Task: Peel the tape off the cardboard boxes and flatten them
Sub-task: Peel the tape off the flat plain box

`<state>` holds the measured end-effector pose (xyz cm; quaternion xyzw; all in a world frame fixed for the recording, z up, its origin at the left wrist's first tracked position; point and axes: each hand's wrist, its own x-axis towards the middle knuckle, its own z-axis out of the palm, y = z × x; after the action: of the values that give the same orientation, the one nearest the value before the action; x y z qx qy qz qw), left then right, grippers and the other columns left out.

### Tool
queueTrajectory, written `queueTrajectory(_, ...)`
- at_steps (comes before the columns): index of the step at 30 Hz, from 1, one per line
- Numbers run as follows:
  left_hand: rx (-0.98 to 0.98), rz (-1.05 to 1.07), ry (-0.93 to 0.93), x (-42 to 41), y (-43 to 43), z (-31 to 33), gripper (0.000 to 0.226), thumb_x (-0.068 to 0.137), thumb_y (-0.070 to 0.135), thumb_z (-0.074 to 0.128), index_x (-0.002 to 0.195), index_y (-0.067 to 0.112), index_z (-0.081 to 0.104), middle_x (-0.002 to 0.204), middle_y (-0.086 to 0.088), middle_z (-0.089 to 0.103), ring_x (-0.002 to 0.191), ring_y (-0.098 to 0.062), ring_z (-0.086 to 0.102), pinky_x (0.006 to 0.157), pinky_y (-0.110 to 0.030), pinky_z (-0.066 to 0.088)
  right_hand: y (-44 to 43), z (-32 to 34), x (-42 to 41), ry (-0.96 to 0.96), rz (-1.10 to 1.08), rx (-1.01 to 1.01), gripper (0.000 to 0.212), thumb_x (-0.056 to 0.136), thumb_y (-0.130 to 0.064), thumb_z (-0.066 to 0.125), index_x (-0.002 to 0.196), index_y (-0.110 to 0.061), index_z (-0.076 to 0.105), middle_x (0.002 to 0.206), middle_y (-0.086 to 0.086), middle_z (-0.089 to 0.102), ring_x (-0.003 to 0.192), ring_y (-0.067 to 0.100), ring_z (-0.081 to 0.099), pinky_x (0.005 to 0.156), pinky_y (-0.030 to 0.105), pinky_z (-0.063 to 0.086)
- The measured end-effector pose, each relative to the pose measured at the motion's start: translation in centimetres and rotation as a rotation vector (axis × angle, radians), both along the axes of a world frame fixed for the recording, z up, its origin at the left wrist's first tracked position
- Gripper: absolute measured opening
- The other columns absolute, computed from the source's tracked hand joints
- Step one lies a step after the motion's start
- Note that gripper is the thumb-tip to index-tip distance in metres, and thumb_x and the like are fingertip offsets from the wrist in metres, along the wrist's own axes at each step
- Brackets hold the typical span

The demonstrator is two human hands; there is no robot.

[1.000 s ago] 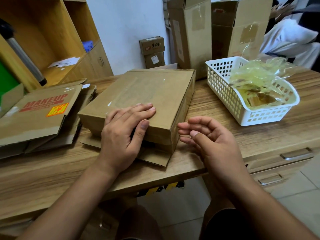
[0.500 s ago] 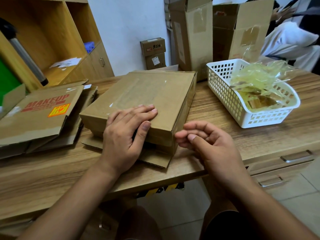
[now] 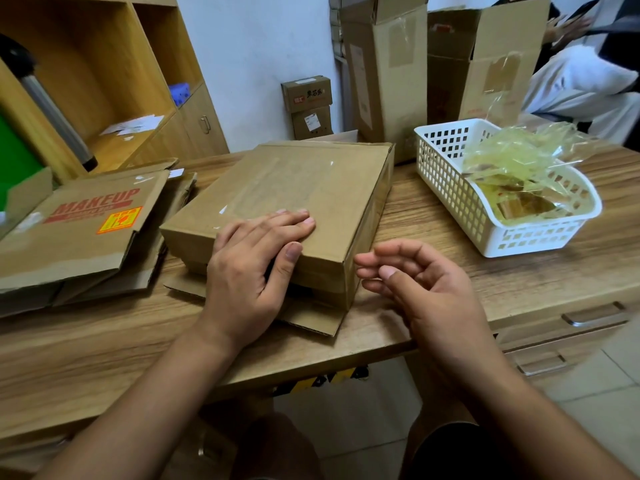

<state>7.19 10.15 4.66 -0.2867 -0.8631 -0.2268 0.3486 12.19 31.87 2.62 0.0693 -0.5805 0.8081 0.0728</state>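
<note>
- Cardboard box in the middle of the frame, lying low on the wooden surface, a flap splayed out beneath its near edge.
- Clear tape across the top panel, not yet lifted, with a glint at its near left end.
- Left hand spread over the near top edge, fingers straight on the panel, thumb down the front wall; pressing rather than gripping.
- Right hand just beside the near right corner, apart from the box, fingers loosely curled, holding nothing.
- Flattened boxes stacked at left; white basket at right, full of peeled tape.
- Step in hand, as judged: steadying the box before peeling its top strip.
- Next move probably calls for a fingernail under a tape end, then a low, slow pull against the pinned box.
</note>
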Motion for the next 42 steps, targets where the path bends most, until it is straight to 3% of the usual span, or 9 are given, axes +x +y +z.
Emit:
queueTrajectory(4,-0.005,0.002,-0.006,0.02,-0.03,0.01,0.035,0.104,0.03,0.042,0.129,0.023,0.066,0.136,0.011,0.062,0.132,-0.006,0.052,0.108,-0.03,0.031,-0.33,0.01,0.14,0.008,0.007,0.023,0.016,0.097,0.003,0.054,0.107,-0.005,0.064,0.095,0.013,0.076,0.093,0.021,0.074,0.083,0.027,0.057)
queueTrajectory(11,-0.007,0.005,-0.009,0.01,-0.06,-0.01,0.035,0.104,0.03,0.042,0.129,0.022,0.066,0.136,0.01,0.062,0.132,-0.006,0.052,0.108,-0.031,0.031,-0.24,-0.2,0.0,-0.011,-0.042,-0.008,0.018,0.097,0.007,0.054,0.11,-0.003,0.062,0.107,0.01,0.076,0.105,0.02,0.072,0.087,0.03,0.059)
queueTrajectory(19,-0.007,0.004,-0.004,-0.02,-0.1,-0.05,0.035,0.104,0.03,0.043,0.129,0.022,0.067,0.135,0.01,0.062,0.132,-0.007,0.052,0.107,-0.031,0.032,-0.18,0.15,0.18,-0.011,-0.008,0.015,0.015,0.097,0.005,0.054,0.104,-0.004,0.064,0.097,0.012,0.077,0.093,0.021,0.074,0.08,0.022,0.057)
queueTrajectory(24,-0.013,0.001,-0.01,0.0,-0.11,0.03,0.035,0.104,0.03,0.042,0.13,0.023,0.066,0.136,0.011,0.061,0.133,-0.006,0.051,0.108,-0.03,0.031,-0.33,-0.03,0.13,-0.027,-0.072,0.007,0.017,0.097,0.004,0.055,0.102,-0.008,0.065,0.093,0.011,0.076,0.092,0.023,0.074,0.08,0.026,0.058)
queueTrajectory(29,0.001,-0.006,0.002,-0.03,-0.13,-0.11,0.035,0.104,0.029,0.043,0.129,0.021,0.067,0.135,0.009,0.063,0.132,-0.008,0.053,0.108,-0.037,0.036,-0.55,-0.12,-0.06,-0.017,-0.081,0.013,0.019,0.097,0.005,0.055,0.11,-0.006,0.063,0.106,0.008,0.076,0.103,0.02,0.073,0.086,0.03,0.059)
queueTrajectory(38,-0.003,-0.003,-0.003,-0.05,-0.18,-0.13,0.036,0.105,0.03,0.041,0.129,0.021,0.067,0.136,0.009,0.063,0.132,-0.008,0.053,0.107,-0.04,0.036,-0.37,0.1,0.21,-0.002,-0.019,0.02,0.017,0.096,0.003,0.056,0.107,-0.005,0.065,0.099,0.011,0.077,0.096,0.022,0.074,0.083,0.024,0.057)
queueTrajectory(42,-0.001,-0.005,-0.009,-0.03,-0.16,-0.11,0.036,0.105,0.03,0.042,0.13,0.022,0.067,0.136,0.009,0.063,0.133,-0.008,0.052,0.108,-0.039,0.036,-0.5,-0.04,0.14,-0.005,-0.041,0.047,0.016,0.096,0.002,0.058,0.106,-0.008,0.066,0.096,0.011,0.077,0.097,0.024,0.074,0.086,0.029,0.059)
